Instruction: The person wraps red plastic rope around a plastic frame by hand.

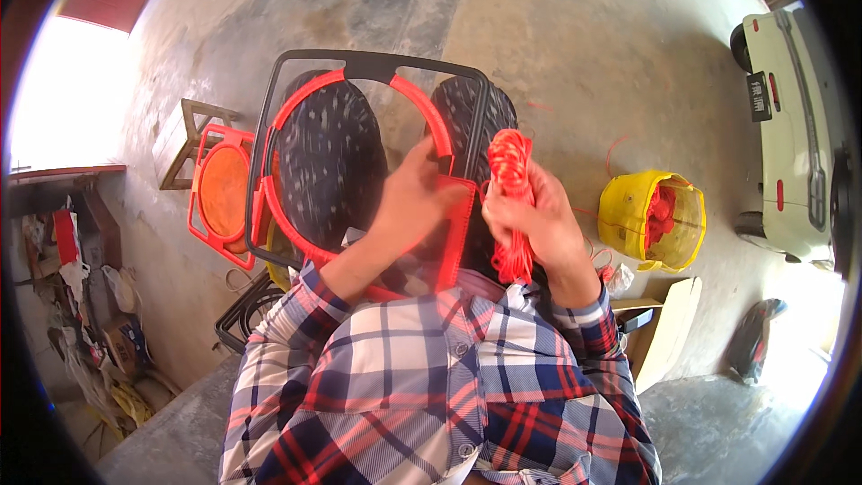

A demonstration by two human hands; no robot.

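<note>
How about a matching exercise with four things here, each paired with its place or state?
Column one:
1. red cord bundle
2. yellow bucket
3. black-and-red frame
4. pale car

Column two:
A. over the person's thighs
B. at the picture's far right
C. held in the right hand
D. with red material inside

Pairs: 1-C, 2-D, 3-A, 4-B.

Looped red cord [509,163] stands upright; the red-black frame [369,66] rests across the lap [328,157].
</note>
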